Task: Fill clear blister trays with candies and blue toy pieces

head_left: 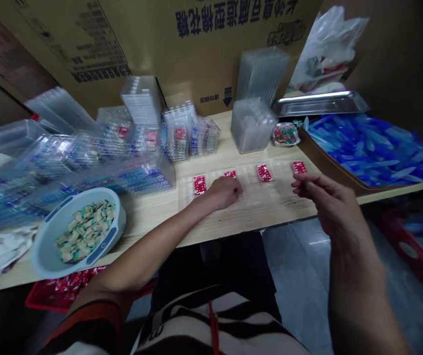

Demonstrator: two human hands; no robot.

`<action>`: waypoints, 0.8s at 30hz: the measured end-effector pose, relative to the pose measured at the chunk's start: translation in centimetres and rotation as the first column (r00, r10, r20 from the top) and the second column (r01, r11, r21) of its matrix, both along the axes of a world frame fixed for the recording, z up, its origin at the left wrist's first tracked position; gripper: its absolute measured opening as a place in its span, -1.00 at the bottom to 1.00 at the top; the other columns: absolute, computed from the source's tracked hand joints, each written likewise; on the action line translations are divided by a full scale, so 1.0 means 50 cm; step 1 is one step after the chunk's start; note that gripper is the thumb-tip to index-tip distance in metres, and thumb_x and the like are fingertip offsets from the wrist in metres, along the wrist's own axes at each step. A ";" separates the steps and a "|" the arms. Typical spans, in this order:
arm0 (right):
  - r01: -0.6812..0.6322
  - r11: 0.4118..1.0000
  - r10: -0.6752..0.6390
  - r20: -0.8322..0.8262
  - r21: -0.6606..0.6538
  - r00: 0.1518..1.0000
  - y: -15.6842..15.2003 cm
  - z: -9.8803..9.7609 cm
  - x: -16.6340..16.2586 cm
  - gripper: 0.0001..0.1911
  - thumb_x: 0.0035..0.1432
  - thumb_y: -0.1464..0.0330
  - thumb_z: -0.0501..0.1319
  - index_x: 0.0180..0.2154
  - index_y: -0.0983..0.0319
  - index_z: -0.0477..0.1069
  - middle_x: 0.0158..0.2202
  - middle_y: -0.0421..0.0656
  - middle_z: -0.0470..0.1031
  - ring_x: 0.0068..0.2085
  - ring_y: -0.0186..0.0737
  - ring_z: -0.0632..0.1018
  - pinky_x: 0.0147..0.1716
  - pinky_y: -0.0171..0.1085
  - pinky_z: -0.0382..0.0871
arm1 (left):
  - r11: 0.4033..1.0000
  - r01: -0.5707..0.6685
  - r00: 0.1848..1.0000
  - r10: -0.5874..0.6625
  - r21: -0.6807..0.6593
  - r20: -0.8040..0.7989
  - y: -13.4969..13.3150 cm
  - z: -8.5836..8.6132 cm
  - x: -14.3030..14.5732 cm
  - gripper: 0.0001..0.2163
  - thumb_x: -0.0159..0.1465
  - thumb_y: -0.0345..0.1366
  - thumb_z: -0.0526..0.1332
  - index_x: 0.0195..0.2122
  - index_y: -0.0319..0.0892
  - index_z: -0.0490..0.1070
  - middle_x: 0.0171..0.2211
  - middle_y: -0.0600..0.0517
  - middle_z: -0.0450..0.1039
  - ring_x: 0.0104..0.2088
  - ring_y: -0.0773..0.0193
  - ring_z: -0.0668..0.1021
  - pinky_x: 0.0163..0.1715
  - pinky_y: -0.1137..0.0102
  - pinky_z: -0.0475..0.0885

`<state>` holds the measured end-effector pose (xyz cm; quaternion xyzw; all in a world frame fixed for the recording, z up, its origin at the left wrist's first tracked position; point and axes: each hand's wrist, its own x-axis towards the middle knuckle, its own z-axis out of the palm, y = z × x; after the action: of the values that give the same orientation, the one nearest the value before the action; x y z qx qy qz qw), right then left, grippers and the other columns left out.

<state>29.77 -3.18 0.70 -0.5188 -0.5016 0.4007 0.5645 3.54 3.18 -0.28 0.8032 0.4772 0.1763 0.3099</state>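
My left hand (226, 192) is closed, fingers curled down over a clear plastic tray (246, 190) on the wooden table. Just beyond its knuckles shows part of a red-and-white packet (229, 174). A small dark spot is visible at its fingertips, too small to name. My right hand (331, 199) hovers at the tray's right end, thumb and fingers pinched together beside another red packet (298, 167). What the pinch holds, if anything, is hidden. Between the hands lies a red packet (264, 173), and left of my left hand is one more red packet (199, 185).
A grey-blue basin (120, 217) of small green-and-tan pieces stands left. Filled clear boxes (152, 172) line the back left. Stacked empty clear cases (253, 125), a foil dish (285, 134), a metal tray (322, 103) and a carton of blue plastic pieces (377, 148) are right.
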 end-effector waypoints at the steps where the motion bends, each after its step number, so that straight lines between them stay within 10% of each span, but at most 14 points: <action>1: -0.010 1.000 0.010 -0.001 0.001 1.000 -0.002 0.000 0.000 -0.72 0.13 0.15 0.35 -0.16 0.14 0.60 -0.28 -0.13 0.57 -0.31 -0.18 0.55 -0.27 -0.19 0.48 | 1.000 0.010 1.000 -0.010 0.002 -0.012 -0.002 -0.001 0.002 -0.75 -0.03 -0.57 0.25 -0.38 -0.13 0.60 -0.36 -0.01 0.59 -0.25 0.10 0.56 -0.11 0.29 0.43; 14: -0.199 0.976 0.209 0.134 -0.087 0.969 -0.019 -0.054 -0.094 -0.69 0.22 0.16 0.22 -0.14 0.20 0.56 -0.30 -0.14 0.57 -0.28 -0.19 0.56 -0.27 -0.24 0.44 | 0.962 0.220 0.960 -0.184 0.163 -0.211 -0.030 -0.020 0.015 -0.73 0.11 -0.55 0.17 -0.23 -0.18 0.57 -0.15 -0.11 0.52 -0.17 0.08 0.54 -0.20 0.30 0.38; 24: -0.238 0.967 0.128 0.637 0.091 0.761 -0.020 -0.068 -0.137 -0.68 0.28 0.41 0.03 -0.07 0.25 0.50 -0.21 -0.04 0.54 -0.22 -0.07 0.58 -0.21 -0.12 0.46 | 0.967 0.043 0.998 -0.033 0.251 -0.045 -0.095 0.005 -0.005 -0.72 0.24 -0.55 0.13 -0.11 -0.19 0.54 -0.19 -0.17 0.56 -0.10 0.00 0.56 0.02 0.14 0.37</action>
<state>22.93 -4.19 -2.70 -0.5217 -0.7403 0.2157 0.3651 3.29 -1.58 -0.03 0.8484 0.4417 0.2132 0.1989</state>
